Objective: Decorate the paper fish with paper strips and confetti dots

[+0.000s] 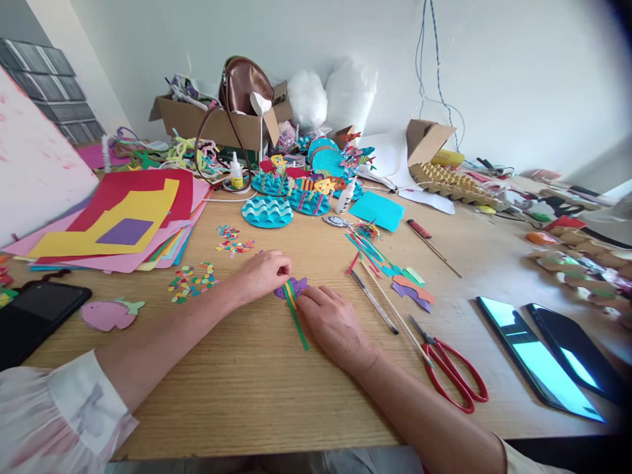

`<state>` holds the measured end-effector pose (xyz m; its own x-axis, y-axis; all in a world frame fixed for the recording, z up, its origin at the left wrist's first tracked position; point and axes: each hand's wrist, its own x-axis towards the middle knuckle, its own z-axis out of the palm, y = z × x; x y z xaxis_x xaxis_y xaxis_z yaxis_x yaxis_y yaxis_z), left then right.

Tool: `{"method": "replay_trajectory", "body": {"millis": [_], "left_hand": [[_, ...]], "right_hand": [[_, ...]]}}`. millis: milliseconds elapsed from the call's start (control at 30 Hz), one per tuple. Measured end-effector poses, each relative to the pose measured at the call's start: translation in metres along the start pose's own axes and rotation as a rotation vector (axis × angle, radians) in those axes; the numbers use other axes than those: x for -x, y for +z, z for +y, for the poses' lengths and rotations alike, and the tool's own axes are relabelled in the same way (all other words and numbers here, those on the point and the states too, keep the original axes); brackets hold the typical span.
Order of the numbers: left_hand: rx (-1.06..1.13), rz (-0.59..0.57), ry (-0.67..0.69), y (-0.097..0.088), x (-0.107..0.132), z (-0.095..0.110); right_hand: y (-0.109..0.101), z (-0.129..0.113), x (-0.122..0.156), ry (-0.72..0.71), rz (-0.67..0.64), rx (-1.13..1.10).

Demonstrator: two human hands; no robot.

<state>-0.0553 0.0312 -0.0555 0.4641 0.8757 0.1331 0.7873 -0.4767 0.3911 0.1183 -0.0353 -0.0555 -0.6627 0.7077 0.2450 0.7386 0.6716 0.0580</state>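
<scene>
Where the two hands meet: a purple fish cut-out (pixel 299 287) lies flat on the surface (pixel 237 395), about midway across and toward the front edge. A green strip (pixel 298 324) and a yellow strip (pixel 290 296) lie across it.
Left hand (pixel 264 271): fingertips are drawn together in a pinch at the fish's upper left edge, where the strip ends lie. Whether the pinch takes the fish, a strip or both cannot be told.
Right hand (pixel 336 322): palm down, fingers lying close together, their tips at the fish's right edge, apparently pressing it flat.
Handling, fish: judged thin foam or card, so very light, limp, and prone to creasing or tearing at fins and tail. Take hold at the body edge with two fingertips, or hold it down from above.
Handling, strips: narrow and flimsy, liable to slide or lift. Take hold near one end.
Large cardboard box (pixel 217 122): at the back, flaps open. It holds a brown bag (pixel 245 82) and tangled craft material that cannot be told apart piece by piece.
Small cardboard box (pixel 425 138): back right, flap raised, contents hidden.
Glue bottle (pixel 236 172): upright, just in front of the large box.
Coloured sheets (pixel 123 224): stacked at the left, well apart from the hands.
Confetti bits (pixel 190 282): scattered near the left wrist.
Loose strip pile (pixel 375 250): to the right of the fish.
Red scissors (pixel 454 375): lying beside the right forearm, not touched.
</scene>
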Motion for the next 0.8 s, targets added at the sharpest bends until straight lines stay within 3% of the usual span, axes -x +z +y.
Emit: {"method": "replay_trajectory", "body": {"millis": [800], "left_hand": [[-0.005,-0.008,-0.028,-0.0019,-0.0006,0.0040]], "right_hand": [[0.0017,-0.0011,0.0007,-0.022,0.011,-0.002]]}}
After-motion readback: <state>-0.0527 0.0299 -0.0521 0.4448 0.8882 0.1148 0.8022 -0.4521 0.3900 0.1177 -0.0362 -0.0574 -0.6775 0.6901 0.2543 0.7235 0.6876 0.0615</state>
